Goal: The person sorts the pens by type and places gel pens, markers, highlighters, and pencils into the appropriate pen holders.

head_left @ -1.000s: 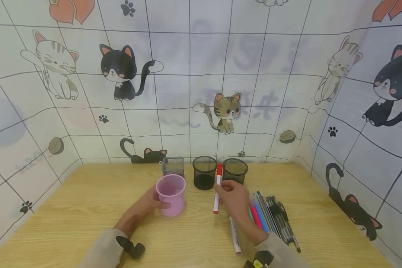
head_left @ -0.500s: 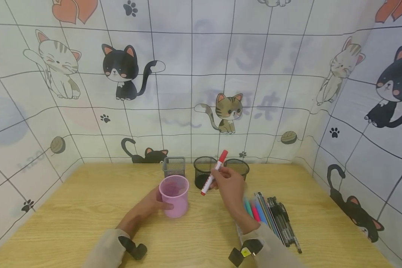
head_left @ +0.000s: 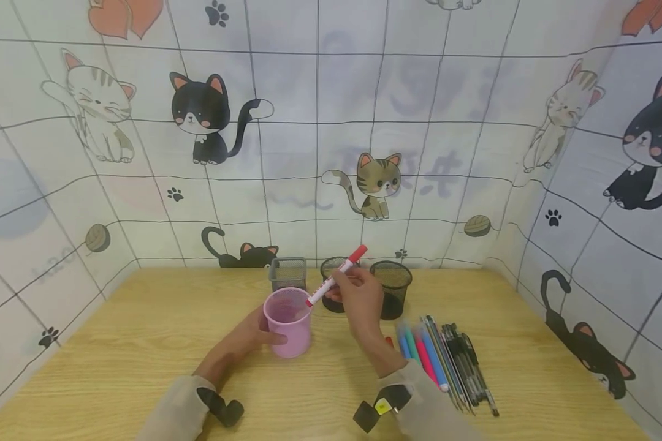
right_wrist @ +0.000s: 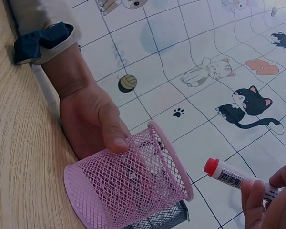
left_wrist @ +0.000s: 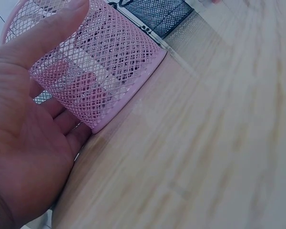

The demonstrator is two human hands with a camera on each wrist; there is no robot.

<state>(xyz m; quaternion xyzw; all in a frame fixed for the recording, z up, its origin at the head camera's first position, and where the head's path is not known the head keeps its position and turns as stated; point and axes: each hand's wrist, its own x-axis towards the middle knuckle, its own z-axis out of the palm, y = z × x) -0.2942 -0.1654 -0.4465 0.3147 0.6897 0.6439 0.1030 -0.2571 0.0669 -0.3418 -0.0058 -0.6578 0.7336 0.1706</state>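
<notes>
Pink round mesh cup (head_left: 295, 337) upright in left hand (head_left: 258, 329), thumb on the near side, fingers curled round behind; whether its base touches the pale wood-grain surface (head_left: 171, 324) is hard to tell. Right hand (head_left: 362, 301) pinches a white marker with red ends (head_left: 328, 283) between thumb and fingers. Marker slanted, longer red end up, shorter red end down near the cup's right rim; right wrist view shows that end apart from the rim. Behind, at the back: grey square mesh holder (head_left: 288, 274), black round mesh cup (head_left: 331, 267) partly covered by right hand and marker, second black round mesh cup (head_left: 394, 297) to its right. Right of the right forearm: coloured pens (head_left: 428, 361) in a bunch, black pens (head_left: 467, 364) beside them.
</notes>
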